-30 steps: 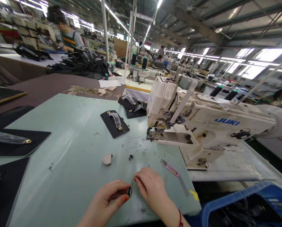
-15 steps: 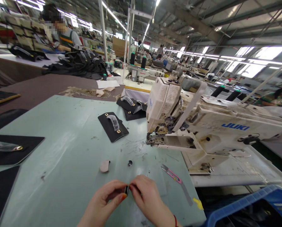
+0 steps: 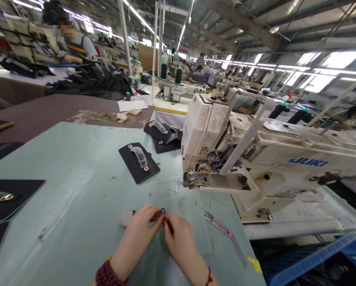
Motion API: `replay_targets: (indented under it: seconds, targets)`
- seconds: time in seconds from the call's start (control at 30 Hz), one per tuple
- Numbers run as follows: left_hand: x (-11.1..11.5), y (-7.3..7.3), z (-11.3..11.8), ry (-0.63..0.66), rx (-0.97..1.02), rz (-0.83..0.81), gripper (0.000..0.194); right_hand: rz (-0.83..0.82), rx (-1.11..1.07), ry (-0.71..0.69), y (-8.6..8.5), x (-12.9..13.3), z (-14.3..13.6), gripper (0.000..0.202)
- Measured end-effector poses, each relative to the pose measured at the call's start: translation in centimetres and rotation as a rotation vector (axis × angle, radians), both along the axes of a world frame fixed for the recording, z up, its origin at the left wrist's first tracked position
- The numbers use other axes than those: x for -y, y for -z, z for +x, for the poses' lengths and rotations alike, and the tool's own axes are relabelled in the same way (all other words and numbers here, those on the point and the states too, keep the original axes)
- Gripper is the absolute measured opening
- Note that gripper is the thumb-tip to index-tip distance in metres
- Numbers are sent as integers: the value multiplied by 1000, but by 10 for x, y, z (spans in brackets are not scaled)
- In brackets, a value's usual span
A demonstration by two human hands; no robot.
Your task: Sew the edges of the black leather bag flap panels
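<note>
My left hand (image 3: 145, 224) is closed in a pinch on a small dark round bobbin (image 3: 163, 211), mostly covered by the fingers. Against its fingertips, my right hand (image 3: 178, 232) is pinched shut too; whatever lies between its fingers is hidden. Both hands are just above the green tabletop (image 3: 85, 234). A pale round-edged scrap (image 3: 126, 218) lies beside my left hand. To the right of my right hand rest pink-handled thread snips (image 3: 219, 226), blades pointing away from me.
A JUKI sewing machine (image 3: 255, 155) stands at the right. Black pieces with wrapped handles (image 3: 139, 163) lie ahead, and more black panels (image 3: 14, 194) at the left. A blue crate (image 3: 309, 260) sits low right. Another person (image 3: 73, 43) works at the far left.
Both hands have moved forward and up in the view, to where the small round metal part lay on the table. That part no longer shows separately. The view has shifted slightly.
</note>
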State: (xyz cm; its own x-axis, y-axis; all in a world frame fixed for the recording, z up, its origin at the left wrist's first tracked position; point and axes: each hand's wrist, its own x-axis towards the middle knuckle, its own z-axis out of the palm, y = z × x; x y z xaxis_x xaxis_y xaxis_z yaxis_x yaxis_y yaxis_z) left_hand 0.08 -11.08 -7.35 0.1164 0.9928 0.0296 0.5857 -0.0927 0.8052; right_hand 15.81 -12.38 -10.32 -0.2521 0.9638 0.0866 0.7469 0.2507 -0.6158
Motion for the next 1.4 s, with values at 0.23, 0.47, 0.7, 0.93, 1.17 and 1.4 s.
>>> replay_targets:
  seconds: [0.23, 0.47, 0.7, 0.93, 1.17, 1.4]
  targets:
    - [-23, 16, 3, 20, -96, -85, 19, -40, 153, 73, 11, -10, -7, 17]
    - [-25, 16, 0, 57, -35, -103, 15, 6, 205, 61, 11, -8, -7, 14]
    - [-16, 15, 9, -12, 104, -50, 8, 129, 195, 68, 19, -1, -7, 15]
    - [16, 2, 5, -72, 399, -135, 26, 219, 25, 61, -13, 25, 3, 27]
    - [64, -33, 3, -197, 954, -325, 41, 281, -353, 9, -56, 57, 2, 29]
    - [93, -52, 7, -195, 1195, -473, 39, 269, -515, 56, -77, 69, -2, 28]
